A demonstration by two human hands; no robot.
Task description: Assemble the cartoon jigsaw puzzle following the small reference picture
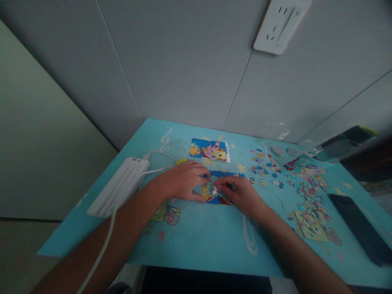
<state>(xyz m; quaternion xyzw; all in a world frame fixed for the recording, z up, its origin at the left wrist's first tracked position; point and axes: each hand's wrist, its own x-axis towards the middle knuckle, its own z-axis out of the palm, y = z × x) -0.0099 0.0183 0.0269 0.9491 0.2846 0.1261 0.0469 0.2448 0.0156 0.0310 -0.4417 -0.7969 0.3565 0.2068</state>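
A partly assembled jigsaw puzzle (219,199), mostly blue with yellow and dark red areas, lies flat on the light-blue table. My left hand (190,179) rests at its left edge, fingers and thumb spread apart, with nothing seen in them. Over the puzzle's middle, my right hand (237,191) pinches a small, pale puzzle piece (214,190) between thumb and fingertips. Both hands cover parts of the puzzle. Behind it lies a picture card (210,150) with cartoon figures on blue. Many loose puzzle pieces (261,167) are scattered to the right.
On the left of the table (190,245) sits a white power strip (122,185) with cables. More mixed pieces (312,194) lie farther right, beside a dark phone-like slab (361,228). Clear plastic packaging (306,149) stands near the wall, below a wall socket (281,26).
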